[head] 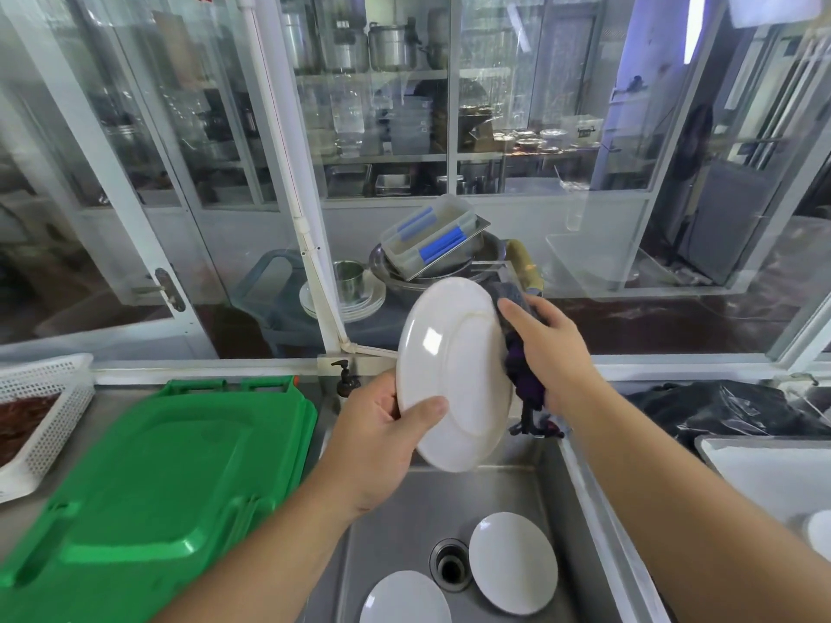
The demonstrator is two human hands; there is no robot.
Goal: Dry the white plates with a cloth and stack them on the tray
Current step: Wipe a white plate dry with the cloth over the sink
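Observation:
My left hand (382, 436) grips a white plate (454, 379) by its lower left rim and holds it tilted on edge above the sink, underside towards me. My right hand (546, 348) holds a dark grey and purple cloth (521, 375) against the plate's right rim, the cloth hanging down behind the plate. Two more white plates (512, 562) (404, 598) lie flat in the steel sink (391, 523) on either side of the drain. A white tray (773, 469) stands on the right counter, with a white plate's edge (820, 535) at the frame's right border.
A stack of green trays (148, 483) fills the left counter, with a white perforated basket (40, 406) beyond it. A soap pump bottle (345, 379) stands behind the sink. Black plastic (728, 406) lies at the right back. A glass partition rises behind the counter.

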